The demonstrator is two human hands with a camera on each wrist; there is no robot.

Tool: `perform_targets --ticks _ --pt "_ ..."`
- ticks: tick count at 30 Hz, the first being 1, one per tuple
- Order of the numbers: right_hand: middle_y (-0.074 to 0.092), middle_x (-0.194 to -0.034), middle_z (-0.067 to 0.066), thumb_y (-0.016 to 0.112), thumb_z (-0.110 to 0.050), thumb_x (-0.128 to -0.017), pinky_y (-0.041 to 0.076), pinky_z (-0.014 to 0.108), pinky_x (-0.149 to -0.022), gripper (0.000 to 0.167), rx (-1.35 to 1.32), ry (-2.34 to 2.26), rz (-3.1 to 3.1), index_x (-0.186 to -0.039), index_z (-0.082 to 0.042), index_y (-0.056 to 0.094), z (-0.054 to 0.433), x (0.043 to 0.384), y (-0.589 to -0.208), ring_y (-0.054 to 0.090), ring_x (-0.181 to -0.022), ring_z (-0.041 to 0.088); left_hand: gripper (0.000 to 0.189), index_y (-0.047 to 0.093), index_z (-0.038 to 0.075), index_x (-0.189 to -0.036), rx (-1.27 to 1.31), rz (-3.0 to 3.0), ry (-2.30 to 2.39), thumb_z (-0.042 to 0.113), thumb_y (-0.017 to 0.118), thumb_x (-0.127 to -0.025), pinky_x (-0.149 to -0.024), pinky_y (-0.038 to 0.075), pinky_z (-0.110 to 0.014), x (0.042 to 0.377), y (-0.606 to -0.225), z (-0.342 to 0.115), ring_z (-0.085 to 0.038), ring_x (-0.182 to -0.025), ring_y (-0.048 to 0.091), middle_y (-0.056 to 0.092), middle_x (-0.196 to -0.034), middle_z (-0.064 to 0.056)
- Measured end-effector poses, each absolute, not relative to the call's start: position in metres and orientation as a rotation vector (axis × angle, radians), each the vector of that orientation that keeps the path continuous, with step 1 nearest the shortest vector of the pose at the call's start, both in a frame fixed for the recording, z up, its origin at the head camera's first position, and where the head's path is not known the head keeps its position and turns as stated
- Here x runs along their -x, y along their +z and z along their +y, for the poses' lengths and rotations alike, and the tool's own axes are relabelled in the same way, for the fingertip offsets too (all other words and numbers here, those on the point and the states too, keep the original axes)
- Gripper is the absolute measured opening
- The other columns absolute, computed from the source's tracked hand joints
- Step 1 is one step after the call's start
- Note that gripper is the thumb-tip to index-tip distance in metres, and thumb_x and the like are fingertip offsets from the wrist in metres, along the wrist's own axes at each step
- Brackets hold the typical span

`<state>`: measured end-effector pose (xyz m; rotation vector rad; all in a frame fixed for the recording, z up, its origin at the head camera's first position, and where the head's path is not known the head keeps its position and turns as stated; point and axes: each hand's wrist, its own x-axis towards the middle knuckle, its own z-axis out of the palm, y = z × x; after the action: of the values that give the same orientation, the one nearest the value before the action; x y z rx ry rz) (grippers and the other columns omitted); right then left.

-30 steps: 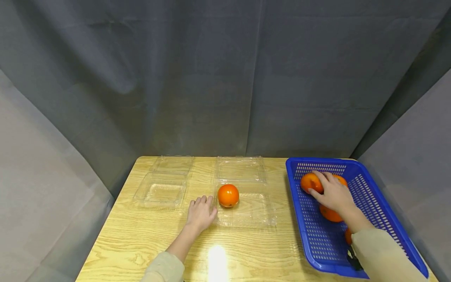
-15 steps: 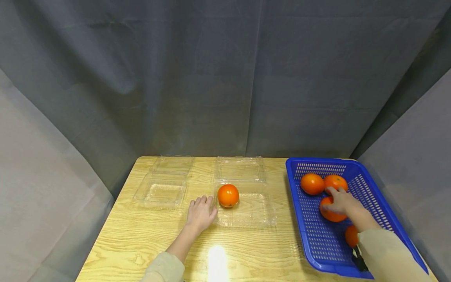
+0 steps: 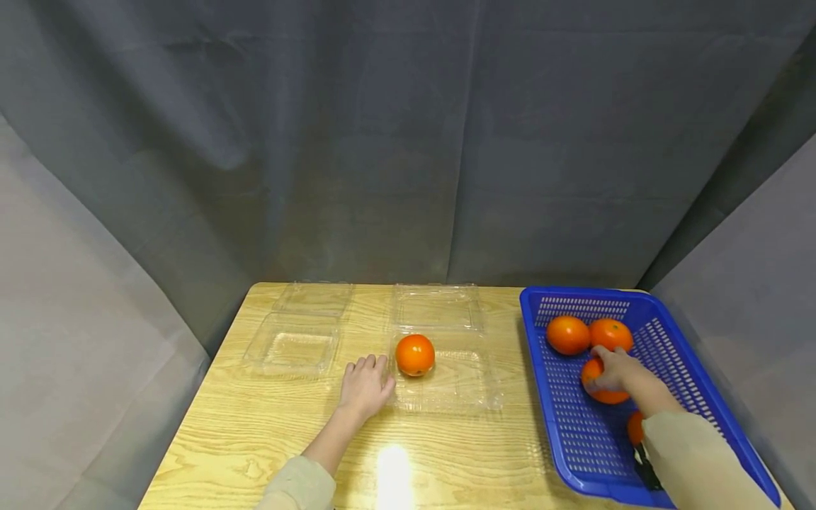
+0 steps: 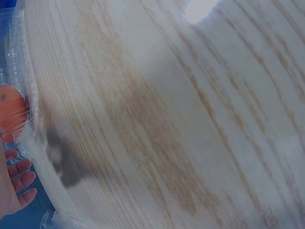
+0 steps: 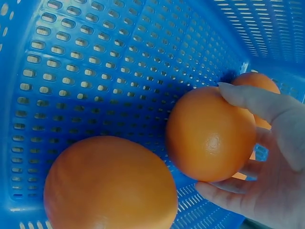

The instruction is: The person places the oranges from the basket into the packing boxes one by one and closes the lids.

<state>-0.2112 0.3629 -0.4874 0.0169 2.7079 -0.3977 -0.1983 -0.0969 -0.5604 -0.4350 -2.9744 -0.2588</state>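
Observation:
In the blue basket (image 3: 589, 446), my right hand (image 3: 620, 374) grips an orange (image 5: 209, 136), its thumb on one side and fingers curled round the other. Two more oranges lie behind it, a left one (image 3: 568, 335) and a right one (image 3: 610, 333); another orange (image 3: 635, 427) is partly hidden under my sleeve. My left hand (image 3: 365, 388) rests with loosely bent fingers at the left edge of an opened clear plastic clamshell box (image 3: 462, 379). One orange (image 3: 415, 355) sits in the left part of that box.
A second clear clamshell box (image 3: 296, 348), opened with its lid laid back, stands further left on the wooden table (image 3: 255, 439). The basket's raised walls surround my right hand. A grey curtain (image 3: 357, 142) hangs behind the table.
My right hand has moved from the back left orange, slightly right and towards me, and now grips the orange in front. My left hand has stayed by the box.

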Motion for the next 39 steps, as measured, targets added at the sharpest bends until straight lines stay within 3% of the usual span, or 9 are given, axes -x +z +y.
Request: perform_targets --ticks 18,32,39 --pt "0.034 -0.111 0.04 0.077 -0.027 -0.067 0.035 0.066 -0.083 0.072 -0.059 -0.393 2.705 -0.119 0.007 0.042 0.364 0.214 -0.487 0.042 -0.096 0.055 0.041 0.053 0.009 -0.118 0.433 -2.971 -0.263 0.037 0.044 -0.09 -0.08 0.041 -0.042 0.198 -0.561 -0.096 -0.025 -0.093 0.054 0.058 -0.104 -0.009" --pt "0.042 -0.104 0.038 0.079 -0.026 -0.065 0.037 0.063 -0.081 0.068 0.054 -0.397 2.781 -0.114 0.008 0.046 0.366 0.214 -0.486 0.045 -0.093 0.053 0.038 0.054 0.009 -0.115 0.441 -2.95 -0.265 0.036 0.046 -0.089 -0.077 0.042 -0.041 0.198 -0.562 -0.097 -0.025 -0.089 0.054 0.058 -0.099 -0.008" --pt "0.039 -0.11 0.042 0.077 -0.025 -0.067 0.035 0.064 -0.083 0.071 0.072 -0.418 2.804 -0.117 0.012 0.044 0.361 0.214 -0.476 0.042 -0.097 0.055 0.038 0.054 0.009 -0.116 0.437 -2.953 -0.264 0.036 0.046 -0.089 -0.076 0.041 -0.04 0.198 -0.561 -0.097 -0.024 -0.088 0.054 0.058 -0.099 -0.008"
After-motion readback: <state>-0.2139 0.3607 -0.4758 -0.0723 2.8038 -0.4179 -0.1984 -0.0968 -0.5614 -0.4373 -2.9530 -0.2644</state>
